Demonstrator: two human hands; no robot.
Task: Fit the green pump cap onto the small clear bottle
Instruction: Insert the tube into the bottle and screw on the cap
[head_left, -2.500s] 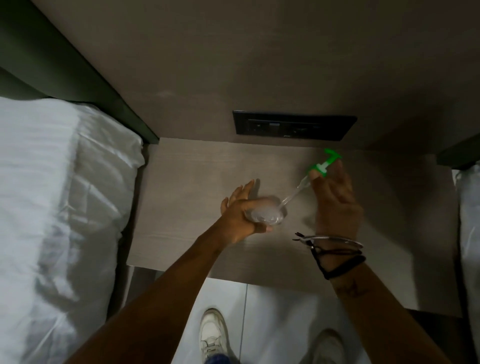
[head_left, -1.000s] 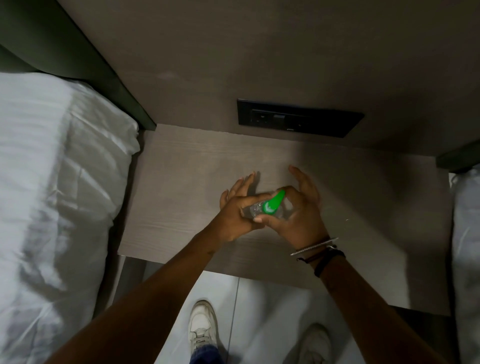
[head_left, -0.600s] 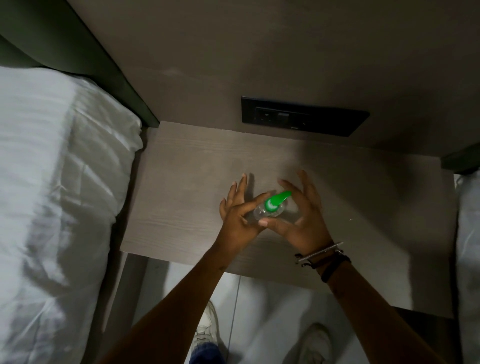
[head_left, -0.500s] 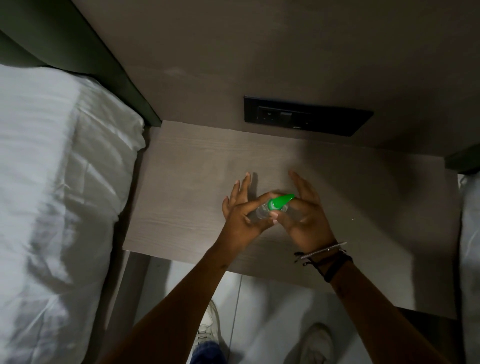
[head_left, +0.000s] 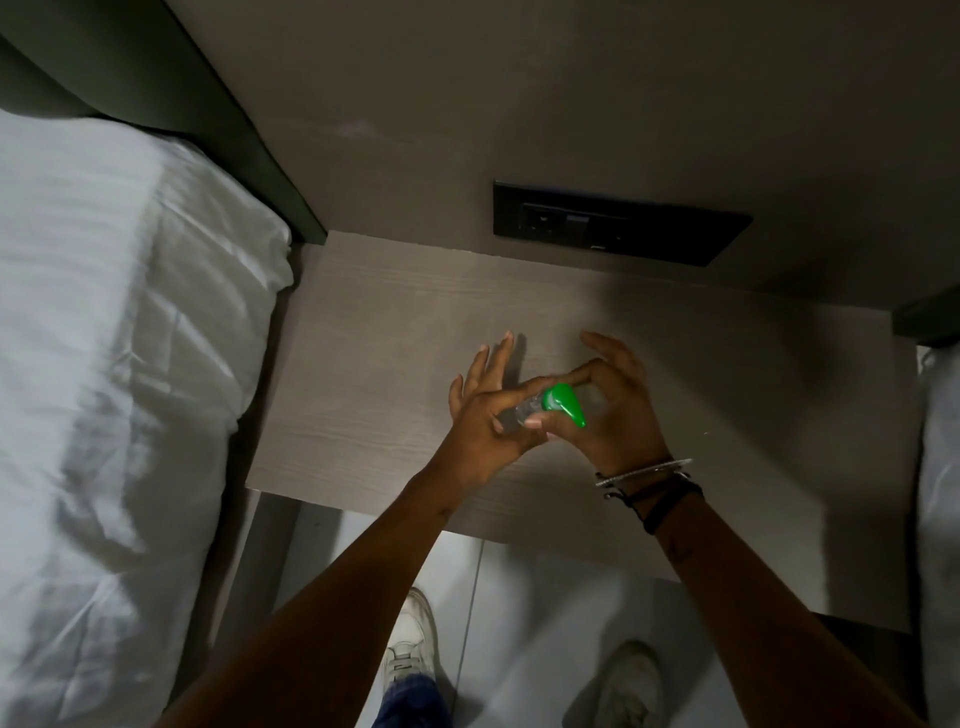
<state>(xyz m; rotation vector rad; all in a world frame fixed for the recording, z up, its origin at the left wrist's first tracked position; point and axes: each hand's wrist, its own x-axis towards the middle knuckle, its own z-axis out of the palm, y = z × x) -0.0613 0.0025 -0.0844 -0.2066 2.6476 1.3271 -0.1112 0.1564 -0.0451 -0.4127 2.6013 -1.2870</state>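
- The green pump cap was out to my right a couple of seconds ago, its long clear tube only just reaching the bottle; now it sits on top of the small clear bottle, tube out of sight, presumably inside.
- Half a second back the nozzle pointed up and right; now it points down and right, so I read this as my turning the collar, the screwing-down step.
- My left hand grasps the bottle between thumb and forefinger, the other fingers spread loose above the nightstand.
- My right hand pinches the cap, thumb and forefinger closed around its collar, the remaining fingers curled over and away.
- Both things are held over the middle of the nightstand; whether the bottle's base touches the wood I cannot tell.
- The cap is glossy, hard-looking plastic, a rounded head tapering to a pointed spout.
- The bottle is see-through and glinting, mostly hidden by my fingers, so I cannot tell if the cap is fully seated.
- The nightstand top is matte, pale grey-brown with fine straight grain; a black socket panel is set in the wall behind.
- White, softly creased bedding lies at my left.
- Thin metal and dark cord bracelets ring my right wrist.
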